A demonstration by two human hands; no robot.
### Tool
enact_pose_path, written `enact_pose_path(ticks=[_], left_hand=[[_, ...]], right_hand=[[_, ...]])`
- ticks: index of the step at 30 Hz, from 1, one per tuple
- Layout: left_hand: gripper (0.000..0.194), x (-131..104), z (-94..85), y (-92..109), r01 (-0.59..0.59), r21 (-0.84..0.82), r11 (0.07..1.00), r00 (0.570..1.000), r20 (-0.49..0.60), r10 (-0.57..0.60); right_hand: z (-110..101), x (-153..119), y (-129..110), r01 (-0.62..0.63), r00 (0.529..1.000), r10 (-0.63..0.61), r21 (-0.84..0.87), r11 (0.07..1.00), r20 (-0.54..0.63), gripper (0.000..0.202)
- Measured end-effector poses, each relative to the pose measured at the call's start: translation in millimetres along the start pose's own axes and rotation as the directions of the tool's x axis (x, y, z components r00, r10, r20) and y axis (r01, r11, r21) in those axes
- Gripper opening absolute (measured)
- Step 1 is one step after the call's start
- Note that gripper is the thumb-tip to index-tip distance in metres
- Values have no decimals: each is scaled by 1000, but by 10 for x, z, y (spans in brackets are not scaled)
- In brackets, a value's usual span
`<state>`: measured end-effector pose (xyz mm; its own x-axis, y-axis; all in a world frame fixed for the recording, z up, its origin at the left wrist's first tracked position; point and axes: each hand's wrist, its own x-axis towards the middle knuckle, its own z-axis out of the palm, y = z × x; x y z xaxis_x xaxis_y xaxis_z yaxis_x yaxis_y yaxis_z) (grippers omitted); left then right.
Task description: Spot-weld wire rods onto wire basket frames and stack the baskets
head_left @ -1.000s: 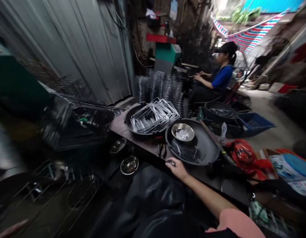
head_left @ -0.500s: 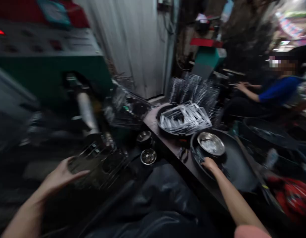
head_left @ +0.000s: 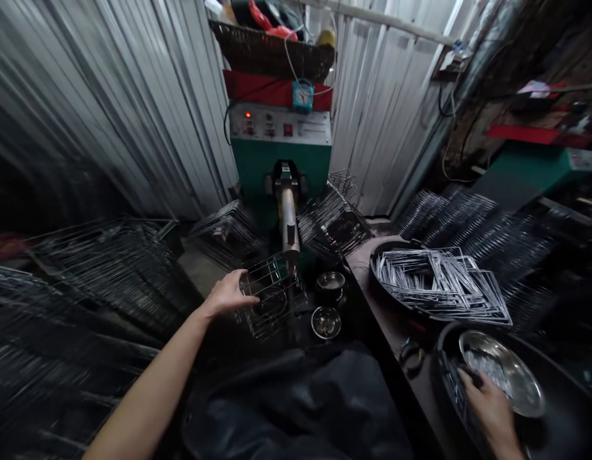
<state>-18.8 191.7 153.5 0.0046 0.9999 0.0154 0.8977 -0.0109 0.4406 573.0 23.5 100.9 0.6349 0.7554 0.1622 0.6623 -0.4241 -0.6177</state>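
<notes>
My left hand [head_left: 227, 294] is at the left side of a wire rack [head_left: 264, 276], thumb and fingers curled about its edge. The rack sits under the tip of a machine's metal arm [head_left: 289, 223]. My right hand [head_left: 492, 406] reaches into a wide black pan [head_left: 567, 390], beside a steel bowl [head_left: 529, 386] of small shiny pieces. Its fingers are bent and closed near dark, thin pieces at the pan's left side; what they hold is blurred. Two small metal bowls, one nearer [head_left: 326, 322] and one farther [head_left: 330, 282], stand right of the rack.
A green machine [head_left: 250, 163] with a lit red light stands ahead. Wire racks are stacked left [head_left: 224, 233] and right [head_left: 334, 220] of it. A black tray [head_left: 380, 281] holds a pile of wire frames [head_left: 440, 281]. Pliers [head_left: 411, 356] lie on the bench edge.
My view has swung left, bringing the machine to the middle. The left hand stays by the wire rack. The right hand is still in the pan by the steel bowl.
</notes>
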Motion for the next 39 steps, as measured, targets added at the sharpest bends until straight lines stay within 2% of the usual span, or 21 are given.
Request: enact_pose_path(ticks=[2, 4, 7, 9, 11, 13, 17, 19, 21, 23, 26, 28, 30, 33, 35, 37, 39], left_hand=[[81, -36, 34, 3, -37, -1, 999, 999, -33, 37], [76, -129, 64, 32, -96, 28, 995, 993, -59, 98], [76, -386, 93, 117, -187, 123, 975, 973, -115, 201], [75, -596, 99, 197, -220, 208, 953, 960, -128, 250], [74, -782, 99, 302, -251, 284, 925, 950, -112, 292], [75, -905, 99, 434, -276, 340, 899, 942, -92, 323], [75, -967, 113, 763, -308, 418, 855, 929, -64, 366], [74, -960, 123, 926, -315, 452, 835, 923, -61, 381], [73, -955, 134, 1056, -315, 473, 823, 917, -73, 392], [72, -959, 145, 1137, -311, 476, 822, 911, -96, 401], [70, -969, 161, 1173, -309, 459, 833, 903, -133, 408], [70, -972, 162, 1157, -304, 450, 840, 904, -142, 403], [69, -971, 156, 1134, -296, 451, 842, 910, -135, 392], [70, -967, 156, 1121, -305, 463, 832, 911, -115, 397], [69, -966, 177, 1133, -323, 459, 828, 901, -117, 417], [68, -966, 211, 1150, -337, 431, 837, 894, -133, 428], [67, -966, 245, 1158, -340, 395, 853, 894, -146, 424]], right_hand=[[225, -242, -439, 146, 987, -156, 217, 965, 26, 39], [572, -513, -741, 247, 950, -294, 317, 916, 109, 39], [1077, -845, -876, 310, 860, -416, 344, 886, 297, 31], [1242, -959, -870, 346, 814, -445, 305, 887, 373, 26], [1223, -993, -932, 398, 774, -468, 247, 884, 427, 23], [1067, -986, -1143, 477, 700, -518, 218, 851, 492, 22], [723, -1005, -1940, 685, 469, -670, 242, 687, 575, 22], [675, -1050, -2369, 777, 380, -668, 171, 606, 640, 22], [723, -1099, -2720, 844, 351, -639, 64, 532, 684, 22], [819, -1147, -2958, 878, 359, -623, -25, 479, 695, 22], [915, -1214, -3114, 892, 374, -628, -78, 446, 682, 25], [891, -1246, -3125, 903, 363, -643, -82, 423, 674, 25], [812, -1253, -3113, 934, 301, -660, -72, 351, 689, 23], [712, -1226, -3130, 982, 150, -636, -38, 187, 757, 18], [728, -1214, -3168, 992, 91, -595, -21, 124, 799, 15], [814, -1227, -3195, 990, 102, -590, -26, 136, 801, 16], [931, -1260, -3186, 977, 171, -620, -50, 208, 766, 19]])
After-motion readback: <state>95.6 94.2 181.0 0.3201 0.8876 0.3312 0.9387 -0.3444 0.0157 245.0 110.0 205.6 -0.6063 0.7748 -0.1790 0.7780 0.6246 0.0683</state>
